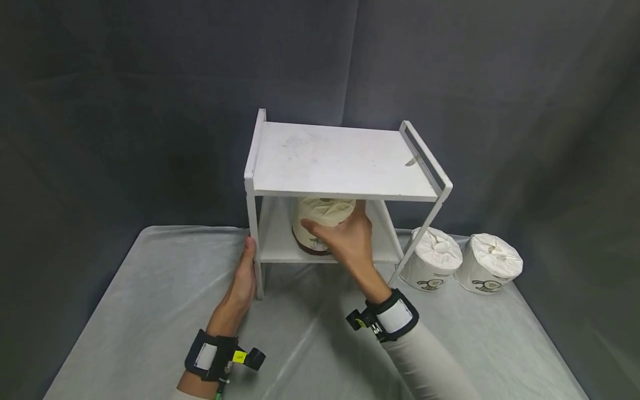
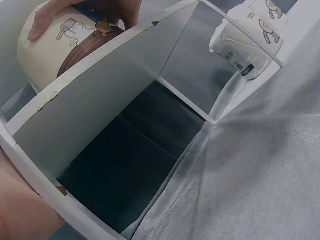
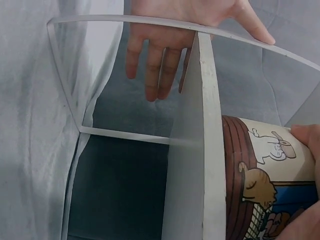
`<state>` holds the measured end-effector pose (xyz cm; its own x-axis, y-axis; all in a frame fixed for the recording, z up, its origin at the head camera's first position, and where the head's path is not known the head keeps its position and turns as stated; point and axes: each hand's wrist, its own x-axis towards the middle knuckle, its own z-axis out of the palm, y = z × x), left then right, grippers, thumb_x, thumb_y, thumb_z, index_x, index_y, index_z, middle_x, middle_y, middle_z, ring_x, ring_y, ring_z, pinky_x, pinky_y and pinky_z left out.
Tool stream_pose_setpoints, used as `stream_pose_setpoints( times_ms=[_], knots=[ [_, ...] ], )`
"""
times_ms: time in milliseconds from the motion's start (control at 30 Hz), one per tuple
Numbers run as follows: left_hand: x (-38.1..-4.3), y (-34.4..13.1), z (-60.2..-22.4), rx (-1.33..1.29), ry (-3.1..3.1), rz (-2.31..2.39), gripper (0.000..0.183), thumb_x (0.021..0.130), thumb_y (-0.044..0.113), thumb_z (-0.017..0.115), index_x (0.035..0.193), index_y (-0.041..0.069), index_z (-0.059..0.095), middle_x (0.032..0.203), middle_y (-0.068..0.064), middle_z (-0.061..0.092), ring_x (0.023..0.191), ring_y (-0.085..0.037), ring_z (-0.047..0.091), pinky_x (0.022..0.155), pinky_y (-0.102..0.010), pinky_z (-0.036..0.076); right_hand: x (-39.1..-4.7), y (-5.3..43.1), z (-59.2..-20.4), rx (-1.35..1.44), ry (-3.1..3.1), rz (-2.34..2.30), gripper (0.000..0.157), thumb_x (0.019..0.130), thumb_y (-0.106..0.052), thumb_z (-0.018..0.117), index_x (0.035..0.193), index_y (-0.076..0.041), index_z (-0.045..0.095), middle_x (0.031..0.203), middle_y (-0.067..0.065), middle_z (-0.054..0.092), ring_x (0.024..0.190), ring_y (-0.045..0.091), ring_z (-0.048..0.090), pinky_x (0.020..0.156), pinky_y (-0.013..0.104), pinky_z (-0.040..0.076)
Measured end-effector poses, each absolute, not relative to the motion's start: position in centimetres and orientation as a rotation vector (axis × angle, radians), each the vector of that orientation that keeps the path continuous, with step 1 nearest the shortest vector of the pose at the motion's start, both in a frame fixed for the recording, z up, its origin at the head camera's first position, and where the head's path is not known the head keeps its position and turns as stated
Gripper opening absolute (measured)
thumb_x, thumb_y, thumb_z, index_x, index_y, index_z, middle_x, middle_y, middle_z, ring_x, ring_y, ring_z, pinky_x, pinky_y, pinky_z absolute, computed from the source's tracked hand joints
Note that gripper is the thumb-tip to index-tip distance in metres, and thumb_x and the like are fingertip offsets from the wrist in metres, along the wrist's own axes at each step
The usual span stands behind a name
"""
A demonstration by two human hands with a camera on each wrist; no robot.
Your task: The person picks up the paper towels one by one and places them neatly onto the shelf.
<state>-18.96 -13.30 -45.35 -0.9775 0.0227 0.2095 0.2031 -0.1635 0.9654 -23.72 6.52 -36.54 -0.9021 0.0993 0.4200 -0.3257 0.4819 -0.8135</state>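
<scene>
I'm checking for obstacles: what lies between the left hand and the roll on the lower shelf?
In the head view, the white left post, then a bare strip of the lower shelf, lie between the left hand and the roll.

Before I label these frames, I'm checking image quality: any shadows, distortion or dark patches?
Head view: soft shadow on the cloth in front of the shelf; left wrist view: the backdrop nearly black; right wrist view: the upper bar bows, probably lens distortion, while print on the roll looks clear.

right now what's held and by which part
The right hand grips the cream cylindrical wrapped roll round its side; the left hand touches the white rectangular shelf.
</scene>
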Motion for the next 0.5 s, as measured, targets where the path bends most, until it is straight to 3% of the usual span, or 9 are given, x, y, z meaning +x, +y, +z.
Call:
stream_pose_setpoints(
  times_ms=[500],
  knots=[
    [-18.9, -13.2, -45.3, -0.259, -1.952, -2.289, 0.084, 0.100, 0.062, 0.016, 0.157, 0.007, -0.012, 0.163, -0.013, -0.019, 0.148, -0.027, -0.020, 0.115, -0.051, -0.016, -24.1, 4.6, -36.8, 0.220, -2.286, 1.424, 0.111, 0.056, -0.061, 0.085, 0.144, -0.018, 0.034, 0.124, -0.001, 0.060, 0.110, 0.010, 0.056, 0.091, 0.035, 0.048]
  ],
)
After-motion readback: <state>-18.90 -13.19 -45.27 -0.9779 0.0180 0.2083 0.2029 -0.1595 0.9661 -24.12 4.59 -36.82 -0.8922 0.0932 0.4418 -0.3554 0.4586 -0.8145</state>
